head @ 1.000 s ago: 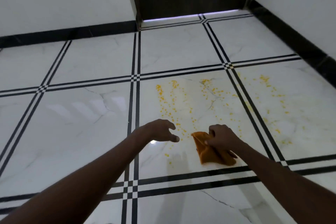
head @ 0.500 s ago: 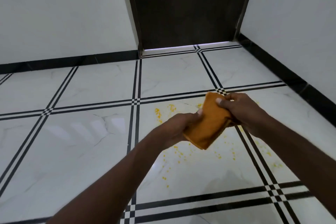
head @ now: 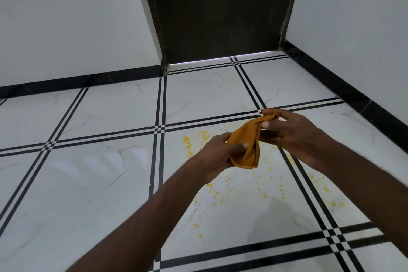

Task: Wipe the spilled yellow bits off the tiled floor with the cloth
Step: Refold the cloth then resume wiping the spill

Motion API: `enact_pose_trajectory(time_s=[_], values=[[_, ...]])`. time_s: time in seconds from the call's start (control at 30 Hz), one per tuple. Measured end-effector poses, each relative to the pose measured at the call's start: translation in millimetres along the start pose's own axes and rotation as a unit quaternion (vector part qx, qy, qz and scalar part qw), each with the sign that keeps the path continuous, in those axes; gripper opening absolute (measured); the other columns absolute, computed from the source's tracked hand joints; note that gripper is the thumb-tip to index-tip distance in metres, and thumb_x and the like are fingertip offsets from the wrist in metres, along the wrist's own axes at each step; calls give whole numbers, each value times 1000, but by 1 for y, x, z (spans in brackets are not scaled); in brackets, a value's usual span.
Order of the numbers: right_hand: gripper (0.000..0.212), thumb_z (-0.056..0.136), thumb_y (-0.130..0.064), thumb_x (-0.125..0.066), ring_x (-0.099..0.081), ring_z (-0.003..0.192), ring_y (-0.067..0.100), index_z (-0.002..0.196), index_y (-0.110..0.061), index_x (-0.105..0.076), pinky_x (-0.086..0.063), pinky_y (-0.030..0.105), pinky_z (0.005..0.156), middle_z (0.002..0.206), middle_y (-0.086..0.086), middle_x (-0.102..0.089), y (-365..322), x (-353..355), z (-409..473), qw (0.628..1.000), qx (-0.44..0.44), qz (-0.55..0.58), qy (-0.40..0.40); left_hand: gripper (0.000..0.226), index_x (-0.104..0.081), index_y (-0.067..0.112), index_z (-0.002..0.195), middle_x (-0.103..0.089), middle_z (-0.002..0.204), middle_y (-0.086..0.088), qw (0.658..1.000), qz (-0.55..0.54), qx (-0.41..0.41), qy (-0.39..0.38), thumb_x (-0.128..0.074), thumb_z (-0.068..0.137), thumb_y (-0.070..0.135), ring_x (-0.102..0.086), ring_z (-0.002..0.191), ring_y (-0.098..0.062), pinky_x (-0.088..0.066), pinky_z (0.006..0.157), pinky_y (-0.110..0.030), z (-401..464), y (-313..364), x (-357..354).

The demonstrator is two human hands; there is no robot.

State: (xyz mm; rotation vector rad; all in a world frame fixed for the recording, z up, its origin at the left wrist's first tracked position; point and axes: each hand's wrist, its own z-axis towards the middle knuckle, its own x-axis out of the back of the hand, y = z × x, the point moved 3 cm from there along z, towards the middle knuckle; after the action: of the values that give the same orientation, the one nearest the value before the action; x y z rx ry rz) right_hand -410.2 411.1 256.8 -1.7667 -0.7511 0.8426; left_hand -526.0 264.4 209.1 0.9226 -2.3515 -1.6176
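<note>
1. Both hands are raised above the floor, and the orange cloth [head: 245, 146] hangs between them.
2. At the cloth's lower end, the left hand [head: 217, 154] grips it, with the thumb pressed across the front of the fabric and the fingers curled behind.
3. At the upper end, the right hand [head: 287, 133] pinches a bunched corner between thumb and fingertips, while its other fingers are loosely bent.
4. Held this way, the cloth is folded and creased, slanting from the right hand down towards the left, with its bottom edge hanging free and clear of the floor.
5. Beneath and around the hands, the yellow bits [head: 262, 191] lie scattered on the tiled floor [head: 88, 183], mostly on one white marble tile.
6. A denser patch sits just left of the cloth, and a few more bits lie past the black double line on the tile to the right.
7. Farther back, a dark wooden door [head: 220, 11] stands shut, with a strip of light under it.
8. White walls [head: 77, 17] with a black skirting [head: 79, 80] meet the floor on both sides.
</note>
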Motion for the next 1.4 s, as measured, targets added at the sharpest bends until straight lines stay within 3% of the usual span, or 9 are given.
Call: enact_pose_trajectory(time_s=[0.2, 0.3, 0.43, 0.57, 0.77, 0.87, 1.1, 1.23, 1.4], values=[[20, 95, 0, -65, -76, 90, 24, 110, -12, -72, -62, 20, 66, 103, 13, -76, -9, 1, 5, 976, 95, -131, 148, 80, -41, 23, 148, -54, 144, -6, 986, 151, -59, 41, -82, 81, 37, -61, 122, -26, -56, 96, -40, 2, 11, -2], [18, 95, -2, -64, -76, 93, 29, 103, -15, -74, -65, 30, 78, 101, 16, -76, -11, -1, 5, 977, 79, -116, 162, 81, -39, 32, 150, -42, 150, -1, 893, 368, -151, 213, -72, 82, 59, -46, 134, -21, -48, 105, -41, -3, 21, -2], [11, 95, -11, -65, -76, 92, 31, 101, -11, -74, -64, 37, 84, 98, 18, -76, -11, -3, 8, 969, 78, -138, 190, 40, -69, 31, 111, -64, 111, 13, 901, 311, -249, 170, -80, 78, 52, -64, 97, -2, -55, 78, -22, -8, 28, -24], [13, 96, -20, -67, -72, 88, 30, 99, -9, -71, -61, 44, 85, 95, 17, -74, -13, -3, 12, 940, 117, -220, 232, 7, -73, 20, 88, -74, 83, 9, 861, 377, -279, 195, -72, 81, 20, -69, 78, -6, -58, 77, -33, -3, 19, -34], [20, 94, -26, -70, -61, 70, 18, 84, -9, -66, -51, 27, 65, 72, 2, -64, -16, 0, 9, 907, 156, -299, 253, 36, -65, 28, 98, -74, 88, 10, 891, 362, -224, 159, -75, 74, 52, -70, 78, -5, -60, 72, -34, -3, 19, -37], [21, 93, -30, -72, -55, 67, 10, 87, -10, -67, -41, 20, 61, 73, 0, -63, -17, -2, 5, 876, 178, -370, 254, 21, -68, 24, 87, -72, 77, 8, 869, 384, -245, 193, -60, 72, 37, -69, 72, -8, -59, 71, -37, -2, 18, -37], [8, 96, -20, -68, -68, 90, 26, 91, -19, -74, -51, 35, 76, 89, 4, -73, -27, 9, 4, 923, 60, -372, 81, 11, -64, 22, 85, -63, 66, -9, 885, 312, -267, 217, -55, 79, 22, -63, 67, -31, -58, 62, -50, -2, 43, -3], [28, 91, -37, -72, -76, 91, 32, 99, -10, -77, -60, 43, 87, 94, 13, -79, -18, 11, 1, 937, -51, -346, -17, 17, -68, 25, 97, -59, 69, 4, 875, 330, -283, 213, -55, 94, 15, -57, 67, -14, -50, 58, -34, 3, 62, 15], [31, 91, -35, -68, -76, 89, 26, 111, -12, -70, -61, 33, 70, 103, 11, -77, -23, -1, -3, 975, -54, -212, -40, 22, -63, 27, 117, -66, 104, 7, 890, 276, -229, 282, -61, 97, 36, -63, 96, -11, -54, 85, -31, 10, 43, 25]])
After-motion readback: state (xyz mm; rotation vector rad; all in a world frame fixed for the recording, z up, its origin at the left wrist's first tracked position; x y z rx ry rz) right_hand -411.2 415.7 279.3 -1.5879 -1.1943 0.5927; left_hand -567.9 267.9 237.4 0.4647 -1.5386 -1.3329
